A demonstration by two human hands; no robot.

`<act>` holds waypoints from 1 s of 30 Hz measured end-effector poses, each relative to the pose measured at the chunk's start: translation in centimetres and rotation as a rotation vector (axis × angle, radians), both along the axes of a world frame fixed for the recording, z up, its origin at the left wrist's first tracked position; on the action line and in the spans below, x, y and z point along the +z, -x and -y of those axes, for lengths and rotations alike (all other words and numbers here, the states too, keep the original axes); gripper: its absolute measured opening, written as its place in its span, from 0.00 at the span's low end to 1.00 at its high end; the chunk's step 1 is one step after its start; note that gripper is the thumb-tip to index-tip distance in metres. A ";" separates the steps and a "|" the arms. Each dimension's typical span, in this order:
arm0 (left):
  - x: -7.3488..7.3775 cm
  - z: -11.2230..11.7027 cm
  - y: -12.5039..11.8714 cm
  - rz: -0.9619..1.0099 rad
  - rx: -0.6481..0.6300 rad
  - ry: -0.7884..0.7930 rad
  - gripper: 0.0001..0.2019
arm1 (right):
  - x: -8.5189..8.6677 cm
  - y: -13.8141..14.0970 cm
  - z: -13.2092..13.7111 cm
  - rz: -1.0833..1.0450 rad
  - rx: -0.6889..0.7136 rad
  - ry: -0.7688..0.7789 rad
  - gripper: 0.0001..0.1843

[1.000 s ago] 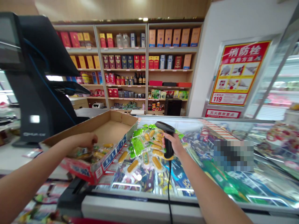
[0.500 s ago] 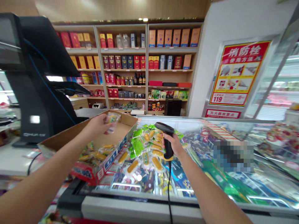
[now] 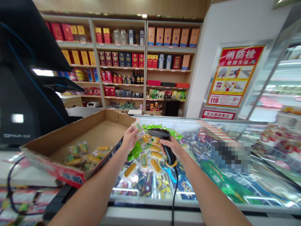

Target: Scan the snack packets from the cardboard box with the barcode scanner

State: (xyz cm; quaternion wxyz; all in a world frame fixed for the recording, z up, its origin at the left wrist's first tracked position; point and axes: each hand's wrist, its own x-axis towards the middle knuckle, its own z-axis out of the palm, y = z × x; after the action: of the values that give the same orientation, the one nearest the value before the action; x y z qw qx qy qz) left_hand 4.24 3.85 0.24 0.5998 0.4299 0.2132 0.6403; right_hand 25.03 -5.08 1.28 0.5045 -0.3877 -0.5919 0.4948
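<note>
My left hand (image 3: 129, 139) pinches a small clear snack packet (image 3: 138, 128) and holds it just left of the scanner's head. My right hand (image 3: 172, 146) grips a black barcode scanner (image 3: 162, 138) with a yellow collar and a black cord hanging down. Both hands hover over a pile of yellow and green snack packets (image 3: 145, 157) lying on the glass lid of a chest freezer (image 3: 211, 163). To the left, an open cardboard box (image 3: 70, 138) holds several more of the same packets.
A black checkout terminal (image 3: 25, 88) stands at the left behind the box. Shelves of boxed goods and bottles (image 3: 131, 59) fill the back wall. A red and yellow poster (image 3: 235, 75) hangs at the right. Loose packets lie at the lower left.
My left hand lifted one packet out of the cardboard box and carried it right, up to the scanner. My right hand tilted the scanner toward it. The view shifted slightly.
</note>
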 end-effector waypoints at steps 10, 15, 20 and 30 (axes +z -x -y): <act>-0.4 0.6 -0.2 0.014 0.037 -0.082 0.26 | 0.0 0.6 0.3 0.088 0.106 -0.006 0.16; -0.3 0.9 -0.3 0.014 0.043 -0.078 0.26 | 0.1 0.8 0.5 0.116 0.107 -0.040 0.17; -0.3 0.8 -0.4 0.026 0.059 -0.090 0.26 | 0.1 0.8 0.6 0.116 0.117 -0.035 0.16; -0.3 0.8 -0.3 0.048 0.053 -0.081 0.25 | -0.1 0.6 0.3 0.142 0.126 -0.048 0.16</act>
State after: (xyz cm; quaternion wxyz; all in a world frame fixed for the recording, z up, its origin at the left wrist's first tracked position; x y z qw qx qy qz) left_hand 4.50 3.10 -0.03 0.5699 0.4325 0.1840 0.6741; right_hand 24.39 -5.40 1.13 0.4383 -0.3713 -0.6611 0.4827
